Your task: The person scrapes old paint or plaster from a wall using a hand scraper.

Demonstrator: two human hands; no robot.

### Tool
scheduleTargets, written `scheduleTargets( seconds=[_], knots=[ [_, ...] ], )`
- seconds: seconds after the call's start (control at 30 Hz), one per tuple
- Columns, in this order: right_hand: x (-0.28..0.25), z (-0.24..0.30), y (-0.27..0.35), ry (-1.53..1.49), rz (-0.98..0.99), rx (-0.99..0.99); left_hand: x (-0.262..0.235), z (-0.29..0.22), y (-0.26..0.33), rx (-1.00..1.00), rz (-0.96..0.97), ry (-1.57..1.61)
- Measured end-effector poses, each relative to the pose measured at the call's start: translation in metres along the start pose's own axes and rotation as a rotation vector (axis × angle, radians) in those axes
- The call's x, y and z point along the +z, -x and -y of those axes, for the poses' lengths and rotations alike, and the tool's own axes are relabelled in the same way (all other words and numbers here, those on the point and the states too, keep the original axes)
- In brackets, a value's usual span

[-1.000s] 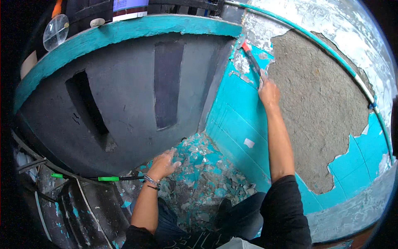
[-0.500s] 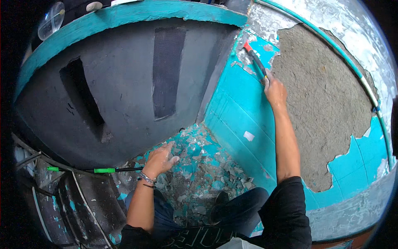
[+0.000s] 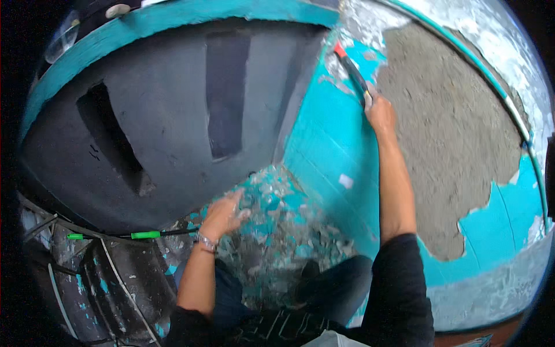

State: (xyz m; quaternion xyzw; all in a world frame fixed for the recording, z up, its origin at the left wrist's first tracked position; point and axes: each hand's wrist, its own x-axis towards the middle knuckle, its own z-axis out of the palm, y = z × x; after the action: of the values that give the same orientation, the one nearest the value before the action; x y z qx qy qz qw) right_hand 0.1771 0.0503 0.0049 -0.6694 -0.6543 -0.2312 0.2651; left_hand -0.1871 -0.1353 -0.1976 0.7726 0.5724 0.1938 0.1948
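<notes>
My right hand (image 3: 380, 113) is raised against a turquoise painted wall (image 3: 332, 144) and grips a scraper tool (image 3: 350, 70) with a dark shaft and a red tip. The tip touches flaking paint near the wall's top corner. To the right of the tool lies a big patch of bare grey plaster (image 3: 451, 139). My left hand (image 3: 222, 214) hangs low with fingers spread, holding nothing, above a heap of turquoise paint chips (image 3: 283, 231) on the floor. A bracelet circles the left wrist.
A dark grey wall (image 3: 167, 133) with dark rectangular recesses meets the turquoise wall at a corner. A cable with green sleeves (image 3: 144, 235) runs at lower left over black speckled sheeting (image 3: 110, 289). A thin pipe (image 3: 509, 104) curves along the plaster's right edge.
My right hand has shifted the scraper slightly along the upper wall. The left hand has stayed low over the chips.
</notes>
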Motion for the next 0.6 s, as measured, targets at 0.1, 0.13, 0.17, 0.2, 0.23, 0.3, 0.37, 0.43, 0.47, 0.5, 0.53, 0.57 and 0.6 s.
scheduleTargets(
  seconds=[0.1,0.13,0.17,0.2,0.23,0.3,0.37,0.43,0.47,0.5,0.53,0.57,0.6],
  knots=[
    [-0.002,0.002,0.001,-0.040,-0.018,-0.021,0.003,0.000,0.000,0.018,-0.061,0.008],
    [-0.002,0.004,0.002,0.001,0.005,0.016,0.003,0.001,0.003,0.038,-0.104,-0.010],
    [-0.004,0.004,0.002,0.027,-0.012,0.026,0.002,0.003,0.007,0.031,-0.059,-0.030],
    [-0.004,0.005,0.002,-0.027,0.006,-0.025,0.000,0.004,0.011,0.048,-0.144,-0.038],
    [-0.003,0.005,0.002,0.028,0.034,0.003,-0.002,0.005,0.014,-0.001,-0.103,-0.045],
    [0.005,0.005,0.002,0.091,0.046,0.012,-0.003,0.003,0.014,-0.047,-0.069,-0.051],
    [0.015,0.003,0.001,-0.036,0.030,0.047,-0.003,-0.003,0.011,0.055,-0.073,-0.014],
    [0.025,-0.001,0.004,-0.196,-0.003,0.164,0.001,-0.013,0.007,0.013,-0.018,-0.014],
    [0.028,-0.004,0.008,-0.257,-0.022,0.115,0.003,-0.016,0.005,0.023,0.012,0.039],
    [0.028,-0.005,0.007,-0.376,-0.077,0.005,0.003,-0.018,0.005,-0.034,0.014,-0.004],
    [0.027,-0.007,0.009,-0.426,-0.060,0.041,0.004,-0.019,0.008,0.001,-0.030,-0.012],
    [0.023,-0.009,0.009,-0.466,-0.099,-0.035,0.004,-0.018,0.009,0.037,-0.029,-0.009],
    [0.019,-0.010,0.010,-0.409,-0.057,-0.007,0.003,-0.016,0.012,0.030,-0.084,-0.016]
  ],
)
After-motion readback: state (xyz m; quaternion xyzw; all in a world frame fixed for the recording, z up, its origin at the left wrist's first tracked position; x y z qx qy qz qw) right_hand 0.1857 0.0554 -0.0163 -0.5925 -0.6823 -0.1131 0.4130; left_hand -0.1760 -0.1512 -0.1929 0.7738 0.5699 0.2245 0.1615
